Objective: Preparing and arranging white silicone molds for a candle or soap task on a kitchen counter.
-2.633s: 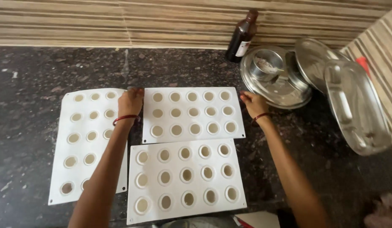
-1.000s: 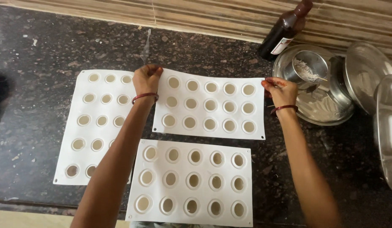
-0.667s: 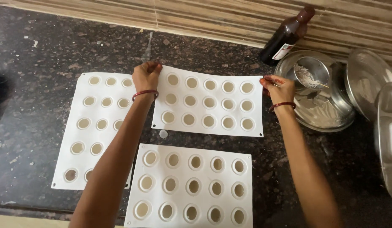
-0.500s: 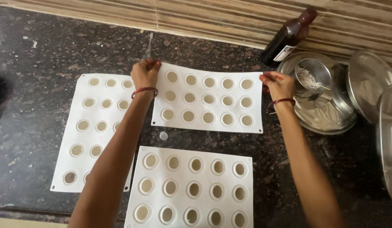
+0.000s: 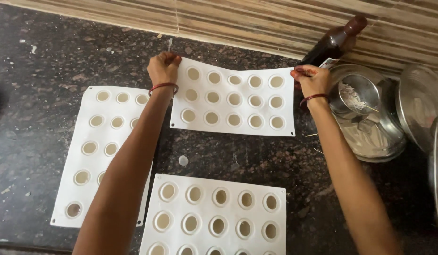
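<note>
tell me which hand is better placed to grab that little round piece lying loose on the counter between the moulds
Left, probably. The left hand grips the far left corner of the white silicone mould, and the loose round piece lies nearly straight below it. The right hand holds the opposite corner, beside the steel bowl.

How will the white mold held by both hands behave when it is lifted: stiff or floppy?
Probably floppy: the mold bends in a wave between the left hand and right hand. It looks thin, so likely light. Its filled cups may spill pieces if it sags; one small disc already lies on the counter.
</note>
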